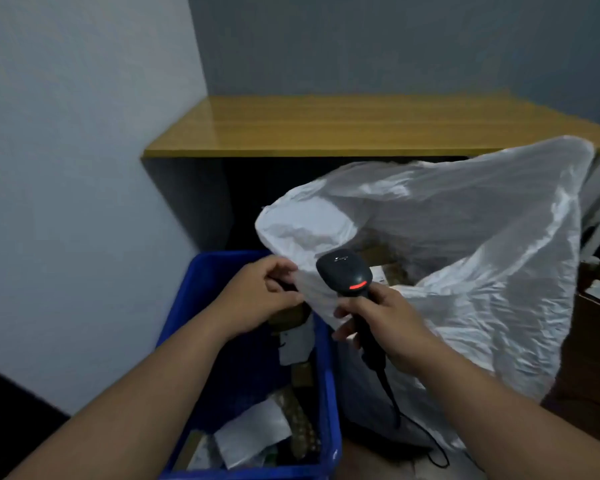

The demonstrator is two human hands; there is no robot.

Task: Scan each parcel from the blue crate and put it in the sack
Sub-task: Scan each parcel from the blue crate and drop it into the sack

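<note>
Scanner [347,273] beside sack [465,244] (gaping)

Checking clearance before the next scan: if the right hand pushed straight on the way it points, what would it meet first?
Probably the white sack: the right hand holds the barcode scanner aimed at its near edge, though depth is unclear.

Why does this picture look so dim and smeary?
Head view: the room is dimly lit, motion blur softens the left hand, the white sack and the wall edge, the wide lens bends the wooden shelf, and only the scanner light glows.
</note>
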